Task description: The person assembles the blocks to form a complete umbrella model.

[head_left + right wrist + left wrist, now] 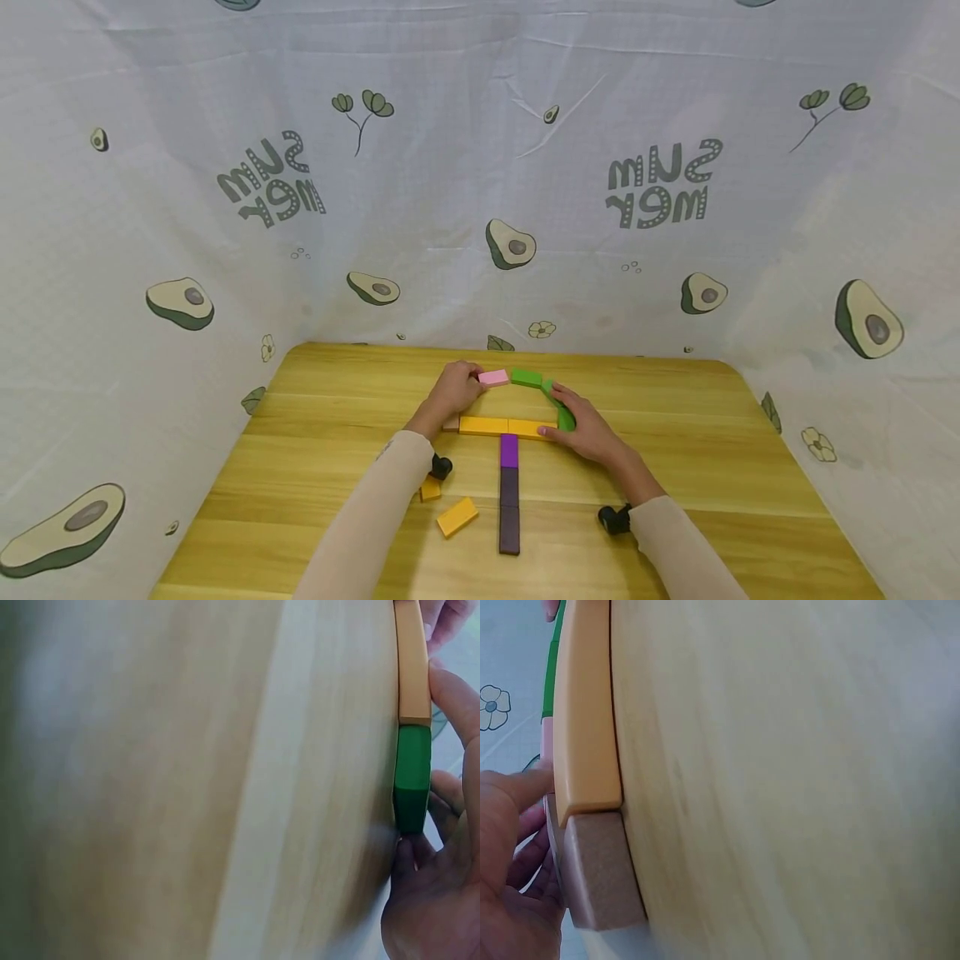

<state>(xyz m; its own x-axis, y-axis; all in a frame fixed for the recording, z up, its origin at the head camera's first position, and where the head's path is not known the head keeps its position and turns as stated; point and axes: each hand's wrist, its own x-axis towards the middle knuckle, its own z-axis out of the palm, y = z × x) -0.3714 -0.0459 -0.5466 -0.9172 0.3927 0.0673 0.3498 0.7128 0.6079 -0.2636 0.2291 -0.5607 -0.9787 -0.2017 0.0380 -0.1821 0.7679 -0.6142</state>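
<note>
Wooden blocks form an arch on the table: a pink block [493, 378], a bright green block [526, 378] and darker green blocks [566, 419] curving down the right side. Two orange blocks [483, 426] make its straight base, with a brown block [604, 870] at the left end. My left hand [456, 390] lies along the arch's left side, fingertips by the pink block and the brown one, partly hiding that side. Spread around the green right side, my right hand [588, 427] touches a green block with its fingers and the orange base with its thumb.
A purple block [509, 451] and two dark blocks [509, 530] run in a line from the base toward me. Loose yellow blocks lie left of it, one yellow block [457, 517] in full view. A printed white cloth [450, 250] stands behind the wooden table [300, 500].
</note>
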